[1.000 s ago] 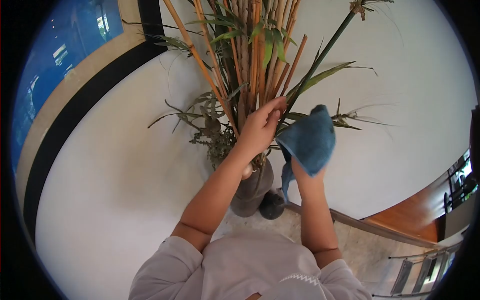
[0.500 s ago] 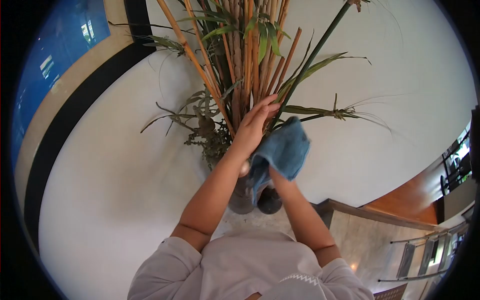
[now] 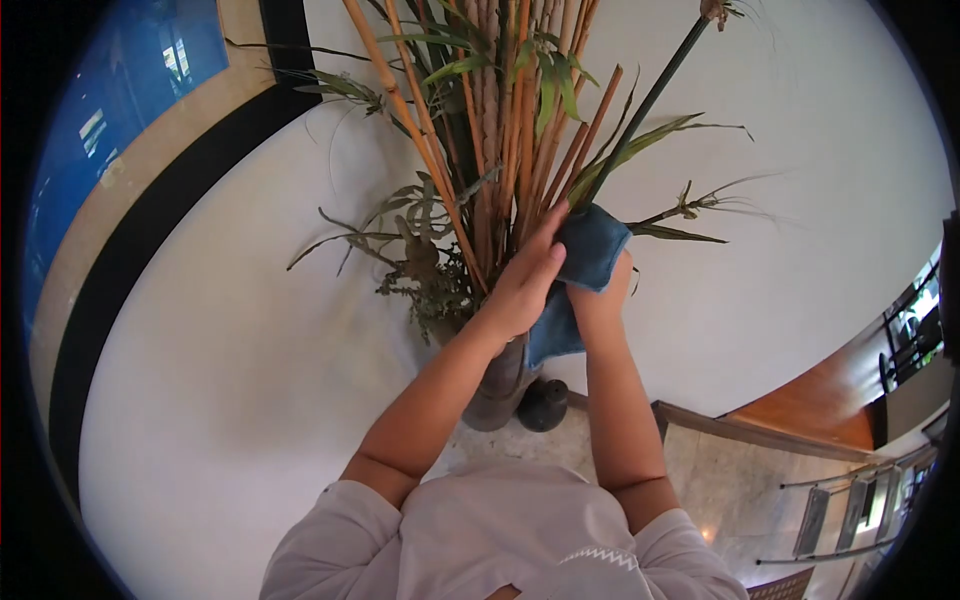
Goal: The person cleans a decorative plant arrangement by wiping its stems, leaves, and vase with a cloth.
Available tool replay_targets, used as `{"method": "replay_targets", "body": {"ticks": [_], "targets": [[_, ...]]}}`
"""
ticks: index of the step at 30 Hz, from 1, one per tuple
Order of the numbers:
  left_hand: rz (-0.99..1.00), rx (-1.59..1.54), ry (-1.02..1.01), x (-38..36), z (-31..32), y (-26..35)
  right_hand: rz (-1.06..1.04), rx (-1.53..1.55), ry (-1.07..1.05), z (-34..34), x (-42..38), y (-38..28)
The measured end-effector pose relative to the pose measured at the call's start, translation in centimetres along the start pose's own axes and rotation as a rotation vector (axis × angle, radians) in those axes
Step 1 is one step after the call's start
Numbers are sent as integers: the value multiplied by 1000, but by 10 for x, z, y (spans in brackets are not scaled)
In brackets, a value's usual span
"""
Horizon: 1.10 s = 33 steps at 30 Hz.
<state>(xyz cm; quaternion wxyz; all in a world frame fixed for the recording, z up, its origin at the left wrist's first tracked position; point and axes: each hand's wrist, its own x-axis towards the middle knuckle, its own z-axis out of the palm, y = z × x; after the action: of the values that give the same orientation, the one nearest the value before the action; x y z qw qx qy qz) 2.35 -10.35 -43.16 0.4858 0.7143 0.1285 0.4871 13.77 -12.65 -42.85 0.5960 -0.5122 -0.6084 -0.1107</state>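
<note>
My right hand grips a blue cloth, which wraps over the base of a dark green stem and hangs down below the hand. Beside it, my left hand has its fingers stretched out along the lower stems, its thumb by the cloth's edge. The fingertips are partly hidden among the stalks. Tall bamboo-like stalks with green leaves rise from a grey vase underneath my forearms. Drooping dull-green foliage spreads on the vase's left side.
A small dark round vase stands on the floor right of the tall one. Behind the plants is a white curved wall. A blue panel is at upper left, and a metal ladder-like frame lies at lower right.
My right hand has moved up and right with the cloth, now over the green stem's base. My left hand has shifted slightly down and right. The view has shifted a little.
</note>
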Motion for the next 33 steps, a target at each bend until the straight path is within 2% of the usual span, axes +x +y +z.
{"method": "replay_targets", "body": {"ticks": [2, 8, 15, 20, 26, 29, 31, 33], "targets": [[-11, 12, 0, -2, -1, 1, -98, -15, 35, 1, 4, -3], [-29, -29, 0, -4, -6, -5, -40, -32, 70, 7, 13, -6], [-99, -97, 10, -4, -16, -10, -92, -41, 61, 2, 33, -17], [-153, -18, 16, -4, -16, -17, -27, 35, 112, -2, 48, -24], [-109, 198, 77, -7, -9, -5, -208, -108, 240, 1, 77, -13], [-62, 314, 103, -11, -9, -5, -219, -66, 279, -2, 100, -21], [-147, 350, 81, -10, -12, -4, -222, -134, 264, -6, 114, -24], [-372, 317, 23, -6, -17, 0, -224, -204, 296, -5, 130, -24]]}}
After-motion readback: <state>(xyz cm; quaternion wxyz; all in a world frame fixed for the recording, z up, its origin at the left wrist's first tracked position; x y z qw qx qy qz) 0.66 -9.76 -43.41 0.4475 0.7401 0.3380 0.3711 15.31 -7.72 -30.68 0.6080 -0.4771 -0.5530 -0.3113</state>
